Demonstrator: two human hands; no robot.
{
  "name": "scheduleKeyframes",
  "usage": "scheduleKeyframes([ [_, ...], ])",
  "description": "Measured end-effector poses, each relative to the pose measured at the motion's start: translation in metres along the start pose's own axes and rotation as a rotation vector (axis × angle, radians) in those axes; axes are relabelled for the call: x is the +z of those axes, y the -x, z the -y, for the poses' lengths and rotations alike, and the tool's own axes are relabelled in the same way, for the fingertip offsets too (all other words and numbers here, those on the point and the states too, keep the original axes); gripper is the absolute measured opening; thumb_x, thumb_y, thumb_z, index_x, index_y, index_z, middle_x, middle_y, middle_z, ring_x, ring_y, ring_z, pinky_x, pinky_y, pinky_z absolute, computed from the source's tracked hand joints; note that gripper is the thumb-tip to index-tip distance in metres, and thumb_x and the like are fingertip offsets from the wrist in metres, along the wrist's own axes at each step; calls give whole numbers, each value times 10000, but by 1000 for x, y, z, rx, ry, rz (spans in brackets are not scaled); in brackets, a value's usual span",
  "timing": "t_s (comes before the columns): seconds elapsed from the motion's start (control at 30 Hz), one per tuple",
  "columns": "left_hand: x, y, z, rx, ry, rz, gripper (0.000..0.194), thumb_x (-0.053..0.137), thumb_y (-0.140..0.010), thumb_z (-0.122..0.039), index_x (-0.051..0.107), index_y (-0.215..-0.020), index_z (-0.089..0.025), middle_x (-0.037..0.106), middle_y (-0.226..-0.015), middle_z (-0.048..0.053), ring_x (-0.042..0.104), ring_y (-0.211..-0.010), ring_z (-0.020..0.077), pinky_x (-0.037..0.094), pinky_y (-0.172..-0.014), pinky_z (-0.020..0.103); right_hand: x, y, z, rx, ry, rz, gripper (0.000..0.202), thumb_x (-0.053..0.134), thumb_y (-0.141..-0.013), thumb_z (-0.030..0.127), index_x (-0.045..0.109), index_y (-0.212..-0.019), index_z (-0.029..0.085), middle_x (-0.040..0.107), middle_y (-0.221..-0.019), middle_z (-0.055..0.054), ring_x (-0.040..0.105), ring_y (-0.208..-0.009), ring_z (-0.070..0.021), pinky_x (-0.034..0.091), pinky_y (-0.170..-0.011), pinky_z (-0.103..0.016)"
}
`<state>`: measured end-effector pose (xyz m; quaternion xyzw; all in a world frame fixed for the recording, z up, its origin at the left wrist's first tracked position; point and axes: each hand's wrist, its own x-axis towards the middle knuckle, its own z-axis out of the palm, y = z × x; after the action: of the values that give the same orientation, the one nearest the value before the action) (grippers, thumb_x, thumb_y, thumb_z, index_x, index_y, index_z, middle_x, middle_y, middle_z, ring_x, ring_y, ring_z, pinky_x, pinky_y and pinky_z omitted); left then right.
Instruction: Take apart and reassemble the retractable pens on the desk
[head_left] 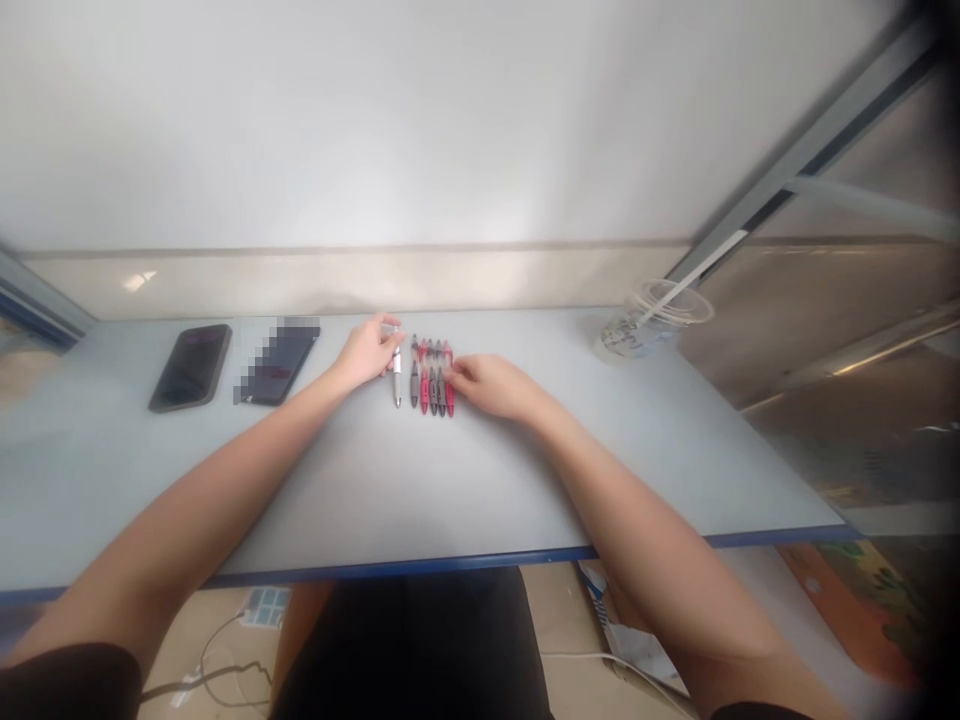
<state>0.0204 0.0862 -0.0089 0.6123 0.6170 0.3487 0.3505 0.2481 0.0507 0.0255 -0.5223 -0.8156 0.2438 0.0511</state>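
Observation:
Near the middle of the table, my left hand has its fingers closed around the upper part of a white and silver pen, whose tip points toward me. Just right of it, several grey and red pens lie side by side in a row, tips toward me. A small gap parts the grey pen on the left from the others. My right hand is closed at the right end of this row, its fingertips on the outermost red pen. The fingers cover parts of both pens.
Two dark phones, one in a case and one partly pixelated, lie on the left. A clear plastic cup is at the back right. The table has a blue front edge and a white panel behind it.

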Motion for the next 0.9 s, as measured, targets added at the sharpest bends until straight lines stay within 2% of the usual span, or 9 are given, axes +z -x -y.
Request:
scheduleKeyframes([
  [0.07, 1, 0, -1, 10, -10, 10, 266, 588, -993, -281, 579, -1235, -170, 655, -624, -15, 534, -436, 143, 430, -476, 255, 1, 1, 1, 9, 6, -7, 313, 453, -1024, 331, 521, -747, 202, 654, -748, -38, 530, -626, -147, 300, -602, -276],
  [0.23, 1, 0, -4, 5, -46, -5, 174, 563, -991, -288, 609, -1109, -169, 631, -587, -16, 546, -447, 153, 441, -496, 264, 2, 4, 4, 55, 21, 2, 226, 510, -962, 326, 532, -767, 214, 691, -775, -34, 542, -612, -152, 303, -579, -278],
  [0.33, -2, 2, -8, 14, -102, -32, 206, 560, -993, -303, 608, -1139, -166, 633, -592, -19, 565, -476, 162, 451, -532, 270, 2, 7, 7, 145, 40, 24, 222, 535, -918, 322, 543, -725, 214, 687, -742, -35, 544, -602, -162, 308, -568, -289],
  [0.47, -4, 5, -13, 21, -209, -21, 279, 548, -1000, -353, 658, -1161, -154, 657, -618, -3, 594, -516, 179, 477, -589, 291, 1, 11, 12, 156, 92, 81, 278, 509, -914, 319, 550, -660, 212, 668, -693, -39, 528, -565, -168, 312, -560, -305],
  [0.6, -2, 6, -13, 133, -326, -53, 470, 528, -1005, -406, 660, -1352, -118, 742, -827, 66, 690, -729, 226, 544, -813, 351, -1, 13, 18, 148, 100, 87, 283, 503, -915, 327, 572, -666, 210, 684, -714, -49, 545, -570, -175, 318, -556, -310],
  [0.7, 2, 6, -10, 181, -428, -55, 586, 490, -1012, -439, 622, -1441, -62, 751, -1050, 157, 705, -982, 292, 522, -990, 421, -1, 10, 21, 178, 113, 53, 220, 520, -903, 358, 648, -805, 208, 728, -809, -73, 623, -665, -212, 341, -577, -309],
  [0.8, 8, 7, -8, 270, -578, -36, 684, 517, -983, -557, 587, -1500, -114, 575, -1477, 235, 524, -1373, 405, 396, -1163, 548, 2, 5, 21, 204, 142, 10, 251, 542, -894, 408, 675, -942, 200, 751, -898, -104, 679, -793, -260, 366, -613, -315],
  [0.87, 13, 7, -8, 340, -626, 64, 708, 499, -981, -604, 536, -1549, -184, 420, -1649, 192, 351, -1525, 416, 288, -1232, 597, 6, 3, 22, 171, 138, 24, 253, 525, -911, 399, 677, -885, 198, 753, -890, -116, 690, -825, -272, 374, -628, -320],
  [0.9, 15, 8, -8, 372, -626, 134, 697, 471, -992, -605, 519, -1560, -204, 399, -1675, 166, 316, -1554, 395, 256, -1253, 592, 7, 2, 22, 138, 129, 30, 254, 512, -921, 378, 674, -847, 198, 753, -880, -119, 692, -829, -271, 374, -631, -321],
])
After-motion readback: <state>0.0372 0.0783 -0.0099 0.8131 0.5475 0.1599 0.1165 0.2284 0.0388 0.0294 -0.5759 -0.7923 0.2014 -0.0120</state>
